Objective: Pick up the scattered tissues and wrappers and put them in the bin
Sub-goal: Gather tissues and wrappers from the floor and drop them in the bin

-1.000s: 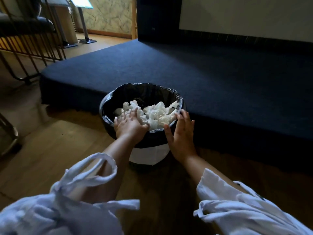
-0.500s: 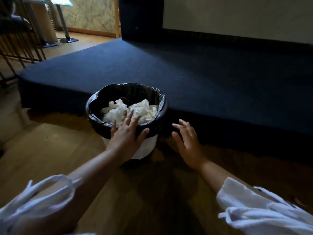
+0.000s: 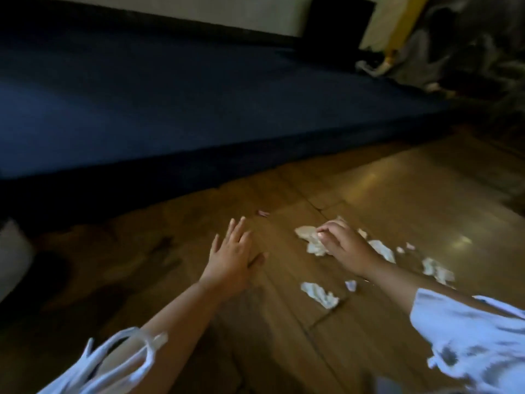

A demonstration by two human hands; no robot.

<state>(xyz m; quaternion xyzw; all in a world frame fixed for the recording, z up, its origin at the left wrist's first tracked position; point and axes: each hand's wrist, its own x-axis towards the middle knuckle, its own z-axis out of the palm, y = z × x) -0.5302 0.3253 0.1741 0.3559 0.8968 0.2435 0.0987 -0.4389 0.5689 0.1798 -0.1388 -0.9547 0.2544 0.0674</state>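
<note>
Where the right hand [image 3: 346,245] meets the wooden floor [image 3: 369,189], we see its fingers curled over a crumpled tissue [image 3: 311,240], thumb and forefinger pinching the white paper against the boards. Just behind that hand's knuckles, toward the floor's right side, a second tissue [image 3: 383,250] lies flat. Two small scraps [image 3: 400,249] sit just beyond it, and a larger wad [image 3: 437,271] lies farther right. Nearer to us, beside the right forearm, we see a twisted tissue [image 3: 319,294] with a pale wrapper [image 3: 351,285] just beside it. A pink wrapper [image 3: 263,213] lies alone near the front edge of the dark blue platform [image 3: 170,103], ahead of the left hand [image 3: 233,257]. We find that hand spread wide, fingers straight and apart, palm down over the boards and holding nothing; whether it touches the floor we cannot tell. The platform runs along the far edge of the floor. White sleeves [image 3: 468,331], blurred, hang from both arms at the bottom of the view.
</note>
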